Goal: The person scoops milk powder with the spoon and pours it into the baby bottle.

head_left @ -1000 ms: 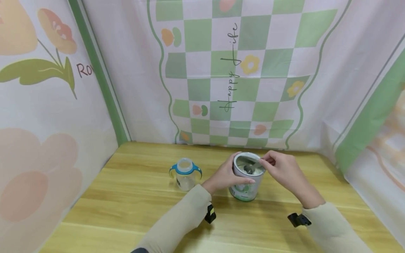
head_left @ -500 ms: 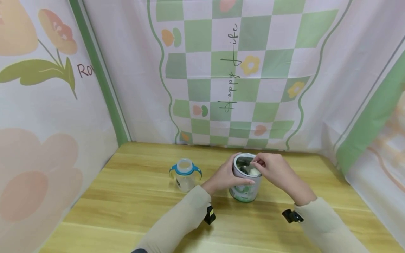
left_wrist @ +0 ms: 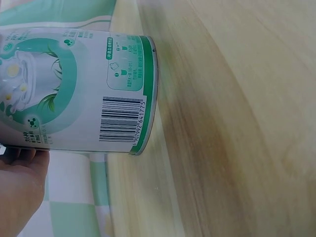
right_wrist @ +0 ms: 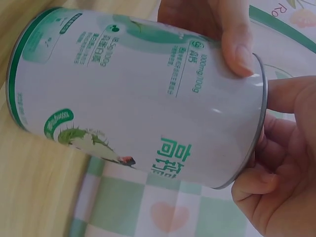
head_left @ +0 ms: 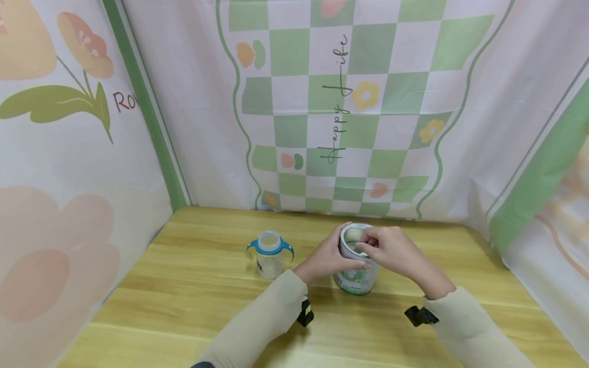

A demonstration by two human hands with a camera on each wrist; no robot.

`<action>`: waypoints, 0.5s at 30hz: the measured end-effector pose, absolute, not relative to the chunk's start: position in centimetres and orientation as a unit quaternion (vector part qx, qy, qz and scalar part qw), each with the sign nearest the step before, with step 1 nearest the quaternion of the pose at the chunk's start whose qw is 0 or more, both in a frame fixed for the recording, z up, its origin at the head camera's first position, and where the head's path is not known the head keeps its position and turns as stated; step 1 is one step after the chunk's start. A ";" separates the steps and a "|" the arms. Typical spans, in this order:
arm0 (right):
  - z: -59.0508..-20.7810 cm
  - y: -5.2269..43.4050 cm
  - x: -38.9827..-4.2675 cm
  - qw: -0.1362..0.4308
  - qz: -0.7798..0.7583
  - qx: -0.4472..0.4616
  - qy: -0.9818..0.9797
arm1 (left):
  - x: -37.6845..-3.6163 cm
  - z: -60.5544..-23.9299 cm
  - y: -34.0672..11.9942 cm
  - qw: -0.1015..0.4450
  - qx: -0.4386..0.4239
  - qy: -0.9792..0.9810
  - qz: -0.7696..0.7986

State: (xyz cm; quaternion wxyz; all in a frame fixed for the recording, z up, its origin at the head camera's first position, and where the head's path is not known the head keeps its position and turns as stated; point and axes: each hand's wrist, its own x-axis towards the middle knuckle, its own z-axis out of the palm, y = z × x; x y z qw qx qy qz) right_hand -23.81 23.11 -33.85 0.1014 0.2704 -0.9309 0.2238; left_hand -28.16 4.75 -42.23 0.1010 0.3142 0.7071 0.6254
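An open white-and-green milk powder can [head_left: 355,278] stands upright on the table, pale powder inside. My left hand [head_left: 327,258] grips its side near the top, thumb across the front. At the mouth of the can is my right hand [head_left: 390,248], its fingertips dipped inside the rim and pinched together; the spoon seen there earlier is now hidden by the hand and can wall. The right wrist view shows the can [right_wrist: 128,94] with my right hand's [right_wrist: 286,163] curled fingers at its rim. A barcode faces the left wrist camera on the can [left_wrist: 84,94].
A clear baby bottle [head_left: 269,263] with a blue two-handled collar, its top uncapped, stands left of the can beside my left forearm. The wooden table [head_left: 184,286] meets patterned fabric [head_left: 331,102] at the back and sides.
My right hand has moved left and deeper over the can's mouth, taking the spoon down into the powder and out of sight. My left hand and the bottle have stayed put.
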 end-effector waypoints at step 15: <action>-34.1 24.2 -23.6 0.090 0.331 0.191 -0.920 | -28.1 -42.2 4.8 0.085 0.327 0.706 0.622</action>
